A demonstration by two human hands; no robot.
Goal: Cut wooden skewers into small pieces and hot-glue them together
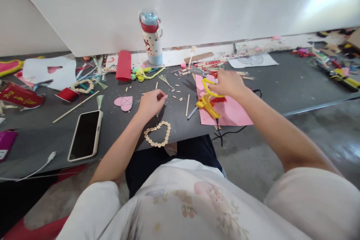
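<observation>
Head view: the right hand (229, 83) grips yellow-handled scissors (207, 87) over pink paper (234, 114); the left hand (152, 103) pinches its fingertips together, contents unclear, near the wooden heart (168, 132) on the counter (281, 82).

The glue gun (207, 107) is yellow, the paper (234, 114) beneath it pink. Beyond the gun, the scissors (205, 83) show yellow handles. Left of it, the heart outline (168, 129) is cream, the bottle (155, 47) white with dots.

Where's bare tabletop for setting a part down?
Roomiest: dark grey tabletop between pink paper sheet and black-yellow tool. Narrow strip: between pale-edged black phone and left forearm. Crowded: between left hand and right hand, with pale wooden stick pieces and yellow plastic glue gun.
</observation>
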